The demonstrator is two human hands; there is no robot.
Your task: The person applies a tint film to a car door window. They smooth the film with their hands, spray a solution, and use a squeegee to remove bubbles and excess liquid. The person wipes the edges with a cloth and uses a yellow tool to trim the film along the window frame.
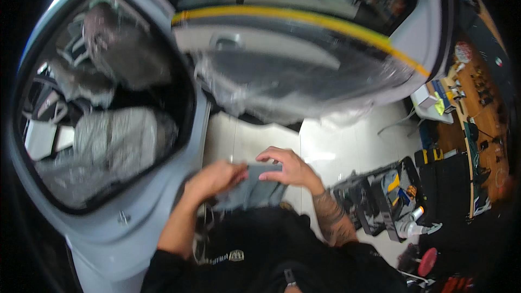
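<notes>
In front of my black shirt, a flat grey rectangular piece [263, 171] spans the space between my hands; I cannot make out its exact kind. My left hand [221, 177] is closed, its fingertips pinching the piece's left end. On the other end, my right hand [291, 169] curves round with the thumb lying against the piece and the fingers arched above it. Grey trousers show just below. Beyond my hands stands an open car door [293, 84], its inner panel covered in clear plastic film and yellow tape [282, 13] running along the window's lower edge.
At my left is the light blue car body [122, 239], with plastic-wrapped seats [116, 135] seen through its window. A black wheeled cart [369, 198] at right carries tools and a spray bottle [412, 229]. A white table [434, 111] with boxes stands farther right, above pale floor tiles.
</notes>
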